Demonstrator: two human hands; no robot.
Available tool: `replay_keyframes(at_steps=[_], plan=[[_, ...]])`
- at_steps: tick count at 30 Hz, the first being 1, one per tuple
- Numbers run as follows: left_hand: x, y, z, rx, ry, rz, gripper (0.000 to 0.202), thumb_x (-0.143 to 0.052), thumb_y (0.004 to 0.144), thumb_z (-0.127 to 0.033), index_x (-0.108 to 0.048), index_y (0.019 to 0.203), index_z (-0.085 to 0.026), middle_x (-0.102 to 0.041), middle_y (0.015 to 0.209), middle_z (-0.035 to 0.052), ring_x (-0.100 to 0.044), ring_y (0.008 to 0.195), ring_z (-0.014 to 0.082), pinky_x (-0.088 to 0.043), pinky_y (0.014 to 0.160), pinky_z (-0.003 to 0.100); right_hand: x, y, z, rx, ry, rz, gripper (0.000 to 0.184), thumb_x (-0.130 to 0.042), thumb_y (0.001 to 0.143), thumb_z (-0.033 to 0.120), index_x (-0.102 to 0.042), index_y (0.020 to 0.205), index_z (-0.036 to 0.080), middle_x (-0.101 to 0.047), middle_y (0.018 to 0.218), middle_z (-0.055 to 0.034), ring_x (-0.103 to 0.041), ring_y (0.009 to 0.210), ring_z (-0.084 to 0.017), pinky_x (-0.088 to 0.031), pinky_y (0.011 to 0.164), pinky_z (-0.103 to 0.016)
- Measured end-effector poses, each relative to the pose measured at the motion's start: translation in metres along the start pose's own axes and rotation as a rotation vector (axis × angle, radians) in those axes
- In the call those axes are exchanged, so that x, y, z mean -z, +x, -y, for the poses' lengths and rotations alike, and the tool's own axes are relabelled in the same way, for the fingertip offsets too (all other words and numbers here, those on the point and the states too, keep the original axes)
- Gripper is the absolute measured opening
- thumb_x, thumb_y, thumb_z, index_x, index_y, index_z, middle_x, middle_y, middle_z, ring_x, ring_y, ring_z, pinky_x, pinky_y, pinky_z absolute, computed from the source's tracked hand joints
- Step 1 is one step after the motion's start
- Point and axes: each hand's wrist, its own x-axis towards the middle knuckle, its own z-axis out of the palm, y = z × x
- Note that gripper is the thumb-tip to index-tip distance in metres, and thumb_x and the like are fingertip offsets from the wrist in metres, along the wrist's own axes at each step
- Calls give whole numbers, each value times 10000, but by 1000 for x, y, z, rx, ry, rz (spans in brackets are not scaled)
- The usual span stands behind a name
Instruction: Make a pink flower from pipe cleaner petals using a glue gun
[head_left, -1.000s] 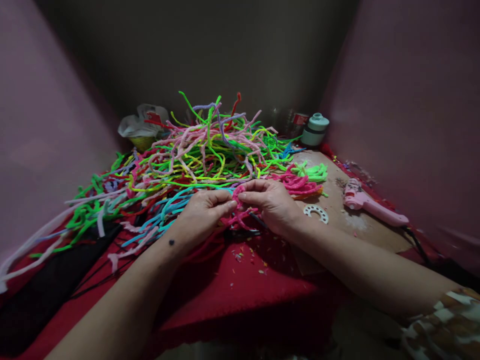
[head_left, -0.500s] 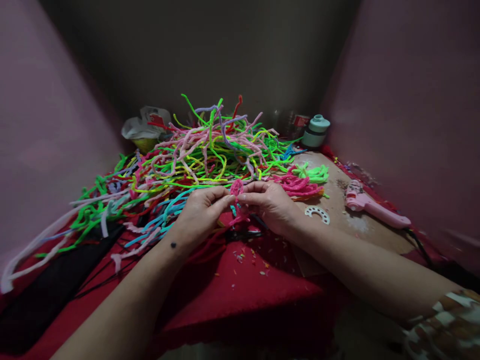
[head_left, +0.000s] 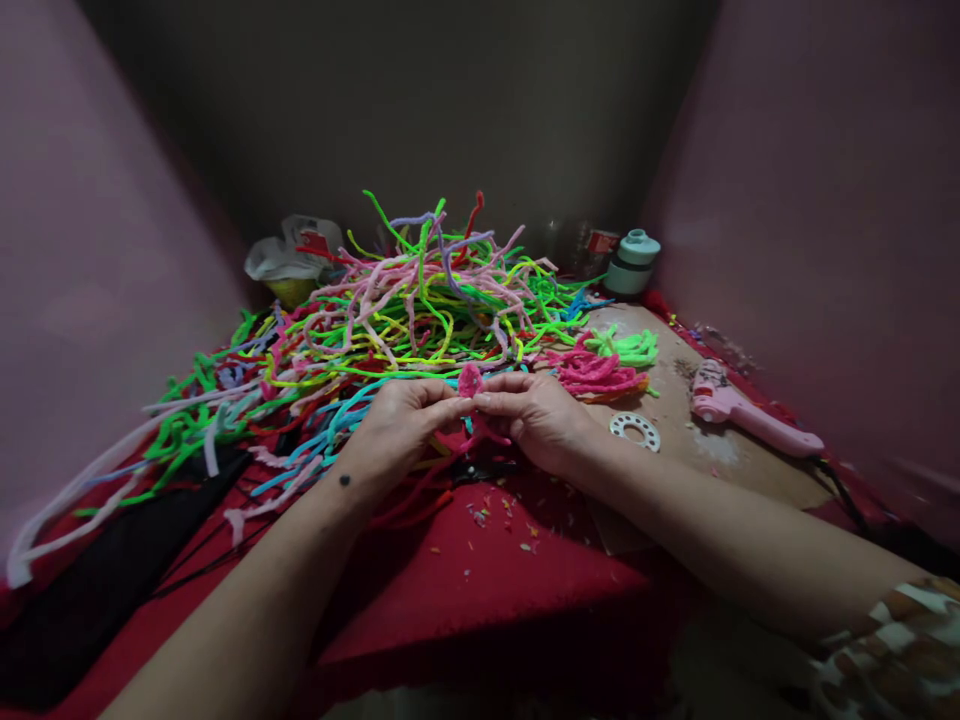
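Observation:
Between my two hands is a looped pink pipe cleaner [head_left: 470, 380], its small loop standing up above the fingertips. My left hand [head_left: 409, 418] pinches it from the left with thumb and forefinger. From the right, my right hand [head_left: 536, 412] pinches the same piece, the fingertips of both hands nearly touching. Below the fingers, further pink and teal fuzzy bits show, partly hidden by the hands. Just behind lies a big tangled heap of pipe cleaners [head_left: 420, 300] in green, pink, yellow, purple and red.
To the right, a cardboard sheet [head_left: 675, 400] carries a pink glue gun [head_left: 754, 418], a white ring with holes [head_left: 635, 431] and a pink bundle of pipe cleaners [head_left: 596, 370]. A pale teal bottle [head_left: 634, 262] stands at the back. Scraps dot the red cloth [head_left: 480, 590].
The pink loop has turned and looks narrower, shifting slightly left. My right hand has moved a little lower, and more of the white ring shows.

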Motion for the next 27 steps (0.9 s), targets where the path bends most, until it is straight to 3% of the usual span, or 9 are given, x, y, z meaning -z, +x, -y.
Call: replay_keyframes(at_steps=[4,8,13,19,23,27], plan=[[4,-1,-1,-22,-128,-68,310,-727,580,-350,-629,787,-141,-600,654,-13,-533,562,108,-402,486,200,-1,-1,3,-56,-15,25,224,-781,537,178,-599,657,129,-595,567,23,-524,475,-76,-452,550,-260],[7,-4,0,-15,-319,65,407,-676,675,-355,-611,1039,-186,-678,830,32,-604,660,139,-475,570,237,-6,-6,7,-22,-143,73,183,-750,583,194,-582,618,131,-562,490,31,-471,403,-67,-418,470,-238],[5,-4,2,-13,-407,151,250,-658,703,-314,-661,896,-156,-693,811,35,-627,699,150,-492,666,257,-7,-8,9,-63,-171,93,154,-736,566,167,-595,613,126,-543,472,31,-511,424,-83,-390,459,-220],[7,-2,2,-10,-288,110,203,-656,696,-310,-659,808,-141,-656,712,11,-576,608,115,-452,591,222,-5,-9,10,-30,-296,161,110,-681,629,191,-614,576,122,-560,499,10,-465,448,-72,-351,493,-232],[8,-2,3,-31,-239,92,189,-649,696,-313,-650,781,-143,-621,670,0,-546,585,107,-438,567,220,-6,-13,11,-32,-361,156,176,-694,625,268,-610,553,131,-503,467,40,-378,423,-52,-290,460,-224],[9,-3,1,-28,-187,82,205,-635,700,-342,-639,746,-142,-616,670,7,-533,584,113,-429,555,225,-7,-14,10,20,-391,165,213,-668,651,296,-592,531,138,-509,484,29,-410,455,-67,-326,484,-232]])
